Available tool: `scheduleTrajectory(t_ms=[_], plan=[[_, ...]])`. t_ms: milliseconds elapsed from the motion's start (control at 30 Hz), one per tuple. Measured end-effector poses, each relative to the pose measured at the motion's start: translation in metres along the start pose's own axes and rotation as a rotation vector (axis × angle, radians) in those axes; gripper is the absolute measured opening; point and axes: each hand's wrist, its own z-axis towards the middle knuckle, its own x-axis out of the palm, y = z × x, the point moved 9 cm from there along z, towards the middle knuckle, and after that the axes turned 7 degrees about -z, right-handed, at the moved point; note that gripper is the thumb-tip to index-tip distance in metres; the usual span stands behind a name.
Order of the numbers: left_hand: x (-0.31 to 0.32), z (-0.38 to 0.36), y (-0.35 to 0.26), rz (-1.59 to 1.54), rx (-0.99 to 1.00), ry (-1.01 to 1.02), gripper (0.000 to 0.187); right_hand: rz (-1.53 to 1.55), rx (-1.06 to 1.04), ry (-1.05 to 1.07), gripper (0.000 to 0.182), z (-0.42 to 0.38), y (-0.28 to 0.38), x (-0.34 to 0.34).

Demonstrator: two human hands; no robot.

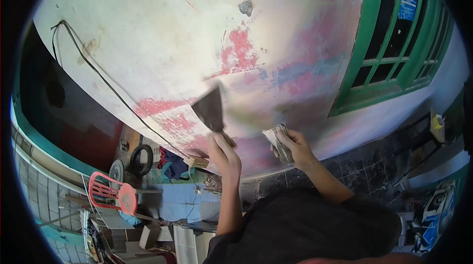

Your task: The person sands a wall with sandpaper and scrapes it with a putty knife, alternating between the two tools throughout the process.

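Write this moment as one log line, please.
left hand: holding scraper | right hand: holding smudged piece, material unclear | wall: patchy, pink showing | window: green-framed

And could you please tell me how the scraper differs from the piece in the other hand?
The scraper is dark and flared; the piece is streaked and partly pale. The scraper sticks up from the left hand; the piece extends less from the right hand. Both are held.

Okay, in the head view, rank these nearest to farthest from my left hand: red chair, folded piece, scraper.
1. Scraper: in your left hand, blade upward.
2. Folded piece: to the right, in your right hand.
3. Red chair: off to the left, lower in view.
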Motion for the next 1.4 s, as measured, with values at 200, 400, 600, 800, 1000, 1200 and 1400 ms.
scheduleTrajectory(t_ms=[200,400,600,800,1000,1200,1400], plan=[[-0.009,-0.125,0.061,-0.145,-0.560,-0.025,0.039,0.343,0.192,0.110,0.035,-0.011,-0.028,-0.020],[0.002,-0.156,0.042,-0.194,-0.579,-0.022,0.034,0.543,0.290,0.242,0.038,-0.008,-0.028,-0.004],[0.002,-0.162,0.038,-0.142,-0.584,-0.057,0.033,0.591,0.373,0.276,0.037,-0.009,-0.045,-0.002],[-0.001,-0.148,0.037,0.174,-0.459,0.098,0.038,0.418,0.341,0.174,0.035,-0.004,-0.087,-0.031],[0.015,-0.145,0.058,0.399,-0.435,0.405,0.028,-0.142,0.343,-0.023,0.030,-0.013,-0.110,-0.082],[0.064,-0.163,0.090,0.455,-0.351,0.656,0.029,-0.448,0.357,-0.293,0.039,-0.045,-0.125,-0.152],[0.135,-0.176,0.096,0.375,-0.225,0.858,0.026,-0.891,0.047,-0.555,0.038,-0.080,-0.104,-0.190]])
